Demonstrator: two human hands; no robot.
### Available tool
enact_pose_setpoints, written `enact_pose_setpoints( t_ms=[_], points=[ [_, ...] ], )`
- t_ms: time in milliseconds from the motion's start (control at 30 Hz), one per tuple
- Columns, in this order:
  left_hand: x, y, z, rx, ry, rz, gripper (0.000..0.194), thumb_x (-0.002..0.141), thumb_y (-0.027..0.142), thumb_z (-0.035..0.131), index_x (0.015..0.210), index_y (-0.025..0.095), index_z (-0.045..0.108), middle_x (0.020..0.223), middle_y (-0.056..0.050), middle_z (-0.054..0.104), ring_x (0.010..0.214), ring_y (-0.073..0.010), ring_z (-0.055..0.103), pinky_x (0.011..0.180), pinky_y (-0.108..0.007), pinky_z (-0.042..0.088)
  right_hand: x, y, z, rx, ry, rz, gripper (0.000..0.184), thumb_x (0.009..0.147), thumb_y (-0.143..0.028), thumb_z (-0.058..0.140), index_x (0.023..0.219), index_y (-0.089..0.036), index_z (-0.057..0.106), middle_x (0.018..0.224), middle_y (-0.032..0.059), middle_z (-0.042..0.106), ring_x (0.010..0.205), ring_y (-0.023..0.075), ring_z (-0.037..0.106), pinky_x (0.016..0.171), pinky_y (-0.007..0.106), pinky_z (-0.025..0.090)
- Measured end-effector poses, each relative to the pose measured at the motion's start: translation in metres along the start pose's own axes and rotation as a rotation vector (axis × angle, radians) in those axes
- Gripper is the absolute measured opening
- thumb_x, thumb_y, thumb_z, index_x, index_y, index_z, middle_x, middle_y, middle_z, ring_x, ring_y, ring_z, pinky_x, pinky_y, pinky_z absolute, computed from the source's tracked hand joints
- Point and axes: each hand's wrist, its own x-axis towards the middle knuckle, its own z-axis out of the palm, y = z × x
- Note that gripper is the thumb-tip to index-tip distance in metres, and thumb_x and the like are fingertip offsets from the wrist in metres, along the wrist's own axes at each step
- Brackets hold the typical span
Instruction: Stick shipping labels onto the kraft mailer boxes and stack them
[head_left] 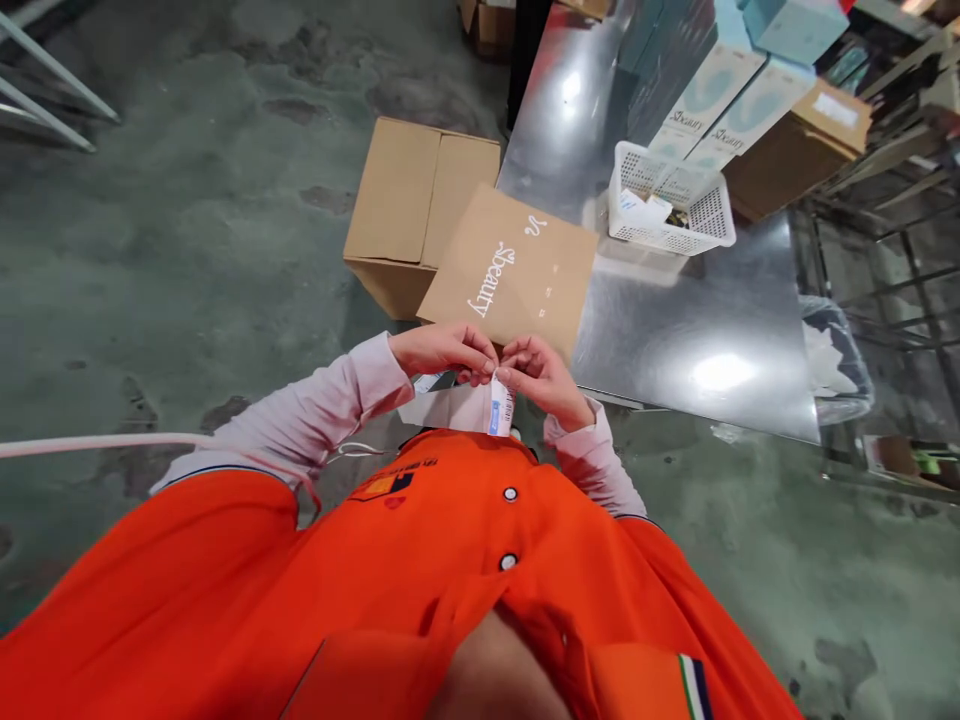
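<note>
In front of my orange shirt, my left hand (444, 350) and my right hand (546, 378) meet with fingertips almost touching. Both pinch the upper end of a white printed label (502, 410), which bears a blue patch and dark print and hangs down from them. Behind it, below my left hand, is a pale flat sheet (450, 408); what supports it is hidden. Just beyond my fingers lies a brown cardboard box (525, 265) printed "Sbeauty" in white, at the metal table's left edge.
Left of it stands another cardboard box (394, 200). The steel table (675, 350) carries a white plastic basket (671, 235) with small papers, tall light-blue boxes (712, 90) and a brown carton (802, 150). Right of the table hangs a clear bag (832, 360). A pale cord (112, 442) crosses my left arm.
</note>
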Motion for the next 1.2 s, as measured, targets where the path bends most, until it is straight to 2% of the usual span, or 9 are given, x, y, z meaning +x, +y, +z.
enact_pose_setpoints(
  t_ms=[200,500,667,733,800,900,1033,1100,1200],
  points=[
    [0.006,0.001,0.003,-0.076,-0.025,0.007,0.019,0.065,0.025,0.086,0.069,0.009,0.076,0.059,-0.009,0.066,0.053,-0.0139,0.059,0.046,-0.019,0.043,0.0,-0.006,-0.007,0.026,-0.013,0.004,0.058,0.069,-0.056,0.088,0.1,-0.023,0.051,0.075,-0.0028,0.07,0.069,0.0124,0.066,0.066,0.024,0.051],
    [0.01,0.001,0.007,-0.135,-0.027,0.02,0.02,0.059,0.025,0.087,0.069,0.01,0.077,0.061,-0.009,0.067,0.054,-0.0145,0.06,0.046,-0.019,0.045,0.0,-0.015,-0.013,0.01,-0.069,0.009,0.058,0.071,-0.055,0.086,0.102,-0.023,0.049,0.07,-0.006,0.064,0.061,0.0099,0.058,0.057,0.021,0.045],
    [0.01,0.001,0.007,-0.153,-0.02,0.011,0.016,0.061,0.021,0.084,0.068,0.009,0.076,0.06,-0.009,0.067,0.052,-0.0137,0.059,0.045,-0.019,0.046,0.001,-0.01,-0.018,-0.046,-0.121,-0.014,0.055,0.078,-0.056,0.081,0.109,-0.024,0.049,0.073,-0.0044,0.064,0.063,0.0107,0.058,0.061,0.023,0.049],
    [0.011,0.001,0.006,-0.193,-0.027,0.012,0.015,0.062,0.019,0.082,0.069,0.009,0.074,0.06,-0.009,0.067,0.052,-0.0136,0.059,0.046,-0.018,0.046,0.003,-0.007,-0.02,-0.172,-0.085,-0.097,0.052,0.084,-0.057,0.075,0.117,-0.024,0.052,0.084,-0.0003,0.067,0.072,0.0133,0.062,0.067,0.027,0.054],
    [0.012,0.0,0.006,-0.251,-0.021,0.011,0.012,0.065,0.016,0.079,0.07,0.008,0.072,0.059,-0.009,0.066,0.051,-0.0133,0.059,0.047,-0.019,0.046,0.004,-0.006,-0.023,-0.418,-0.007,-0.266,0.047,0.088,-0.054,0.071,0.124,-0.026,0.059,0.107,0.0066,0.068,0.095,0.0185,0.065,0.084,0.034,0.056],
    [0.013,-0.001,0.008,-0.334,-0.022,-0.024,0.006,0.069,0.012,0.071,0.069,0.008,0.067,0.055,-0.007,0.061,0.047,-0.0124,0.055,0.047,-0.02,0.045,0.005,-0.008,-0.028,-0.786,0.06,-0.523,0.029,0.093,-0.043,0.069,0.119,-0.031,0.071,0.135,0.0092,0.059,0.128,0.0257,0.053,0.106,0.046,0.048],
    [0.015,-0.002,0.013,-0.517,0.054,-0.045,0.004,0.073,0.011,0.064,0.071,0.011,0.061,0.058,-0.004,0.057,0.048,-0.0113,0.051,0.048,-0.021,0.044,0.002,-0.008,-0.03,-0.787,0.087,-0.657,0.012,0.095,-0.036,0.067,0.1,-0.031,0.076,0.122,0.0071,0.066,0.12,0.0238,0.06,0.104,0.046,0.05],
    [0.015,-0.003,0.015,-0.592,0.089,-0.008,0.007,0.076,0.011,0.062,0.069,0.012,0.059,0.063,-0.005,0.057,0.054,-0.0126,0.054,0.053,-0.022,0.046,0.0,-0.006,-0.029,-0.735,0.155,-0.661,0.016,0.092,-0.039,0.071,0.105,-0.029,0.075,0.118,0.008,0.067,0.114,0.0225,0.064,0.099,0.042,0.055],
    [0.014,-0.004,0.018,-0.638,0.111,-0.001,0.006,0.077,0.01,0.058,0.073,0.012,0.061,0.067,-0.007,0.06,0.061,-0.0161,0.059,0.058,-0.024,0.049,0.001,-0.005,-0.027,-0.757,0.161,-0.607,0.048,0.088,-0.048,0.075,0.13,-0.027,0.066,0.136,0.0125,0.06,0.126,0.025,0.059,0.098,0.04,0.057]
  ],
)
